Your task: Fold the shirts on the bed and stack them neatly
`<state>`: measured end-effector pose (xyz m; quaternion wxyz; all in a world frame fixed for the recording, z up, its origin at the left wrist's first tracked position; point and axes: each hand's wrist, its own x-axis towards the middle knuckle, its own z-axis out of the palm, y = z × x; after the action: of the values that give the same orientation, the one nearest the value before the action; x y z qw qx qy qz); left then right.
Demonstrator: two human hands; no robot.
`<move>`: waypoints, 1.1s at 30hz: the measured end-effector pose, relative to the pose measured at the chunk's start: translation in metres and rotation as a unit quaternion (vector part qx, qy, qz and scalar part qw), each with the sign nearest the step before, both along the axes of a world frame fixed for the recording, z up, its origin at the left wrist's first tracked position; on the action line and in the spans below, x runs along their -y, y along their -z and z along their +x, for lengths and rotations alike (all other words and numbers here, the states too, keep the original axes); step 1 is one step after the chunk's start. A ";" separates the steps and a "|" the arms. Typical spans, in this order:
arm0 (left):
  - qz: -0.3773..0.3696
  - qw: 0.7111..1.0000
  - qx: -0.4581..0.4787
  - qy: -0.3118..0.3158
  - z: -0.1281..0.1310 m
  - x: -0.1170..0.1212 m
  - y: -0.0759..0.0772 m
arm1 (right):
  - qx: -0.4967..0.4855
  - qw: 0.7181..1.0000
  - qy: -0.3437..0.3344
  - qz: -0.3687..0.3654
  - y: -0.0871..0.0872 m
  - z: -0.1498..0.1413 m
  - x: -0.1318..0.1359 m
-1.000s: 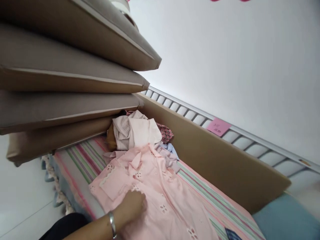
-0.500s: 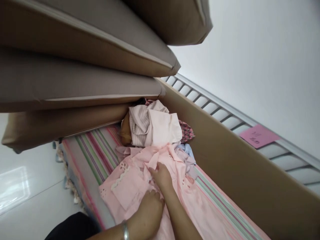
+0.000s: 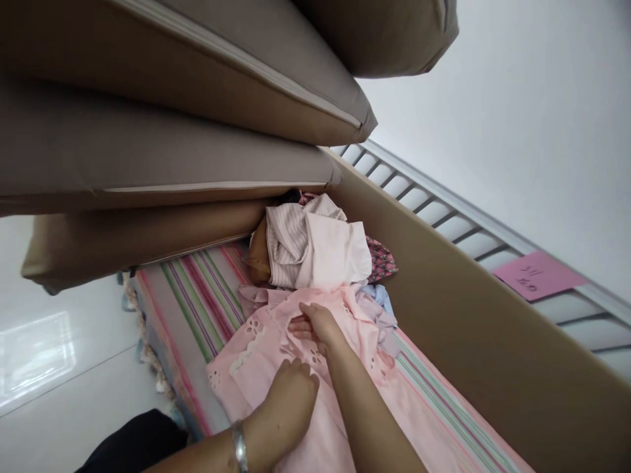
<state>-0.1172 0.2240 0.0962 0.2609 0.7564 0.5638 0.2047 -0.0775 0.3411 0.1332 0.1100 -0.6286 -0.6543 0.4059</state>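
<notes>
A pink shirt (image 3: 269, 378) with cut-out eyelet embroidery and a white scalloped trim lies spread on a striped cloth. My left hand (image 3: 294, 397), with a silver bangle on the wrist, is closed on the shirt's middle, its fingertips partly hidden. Just above it, my right hand (image 3: 318, 326) rests at the upper part of the shirt with its fingers stretched out, palm turned left. Beyond the shirt sits a heap of crumpled clothes, with a pale striped garment (image 3: 288, 243) and a whitish cloth (image 3: 338, 249) on top.
Thick grey-brown cushions (image 3: 207, 157) are stacked at the upper left, overhanging the striped cloth (image 3: 197, 302). A tan board (image 3: 444, 309) runs along the right side. Behind it are white railings (image 3: 438, 217) with a pink note (image 3: 537, 274). White floor tiles (image 3: 89, 368) show at left.
My right hand has let go of a pinched fold of the shirt, and its fingers are now straightened. The left hand stays closed on the fabric. The view has shifted slightly left.
</notes>
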 end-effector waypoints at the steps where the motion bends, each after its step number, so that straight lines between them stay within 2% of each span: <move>1: -0.003 1.000 -0.011 -0.017 0.001 0.000 0.003 | -0.046 0.999 0.008 -0.026 0.001 -0.006 0.002; 4: -0.003 0.999 -0.016 -0.050 -0.002 -0.004 0.005 | -0.224 0.968 0.068 -0.093 0.002 -0.014 0.009; 6: 0.000 0.999 -0.021 -0.048 -0.005 -0.005 0.003 | -0.287 0.949 0.109 -0.077 0.004 -0.009 0.013; 9: -0.007 0.999 -0.028 -0.039 -0.008 -0.005 -0.003 | -0.245 0.963 0.116 0.002 0.014 0.015 0.023; 12: -0.038 0.997 -0.043 -0.050 -0.016 -0.009 -0.009 | -0.179 0.979 0.088 0.050 0.034 0.048 0.041; 15: -0.051 0.988 -0.071 -0.124 -0.035 -0.015 -0.010 | -0.099 0.988 0.040 0.114 0.054 0.075 0.067; 18: -0.038 0.974 -0.093 -0.205 -0.056 -0.018 -0.007 | -0.029 0.986 0.003 0.163 0.063 0.088 0.091; 21: -0.030 0.973 -0.100 -0.205 -0.070 -0.018 0.000 | 0.013 0.978 -0.040 0.207 0.064 0.086 0.102; 25: -0.036 0.979 -0.097 -0.174 -0.077 -0.018 0.008 | 0.029 0.961 -0.097 0.258 0.065 0.072 0.100; 29: -0.039 0.979 -0.088 -0.178 -0.081 -0.018 0.009 | 0.026 0.955 -0.099 0.277 0.069 0.058 0.093; 33: -0.022 0.983 -0.076 -0.166 -0.082 -0.011 0.000 | 0.010 0.958 -0.091 0.272 0.074 0.053 0.087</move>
<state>-0.1987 0.2352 0.0966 0.1967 0.6596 0.7042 0.1745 -0.0250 0.2538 0.0590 0.2332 -0.5167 -0.7954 0.2143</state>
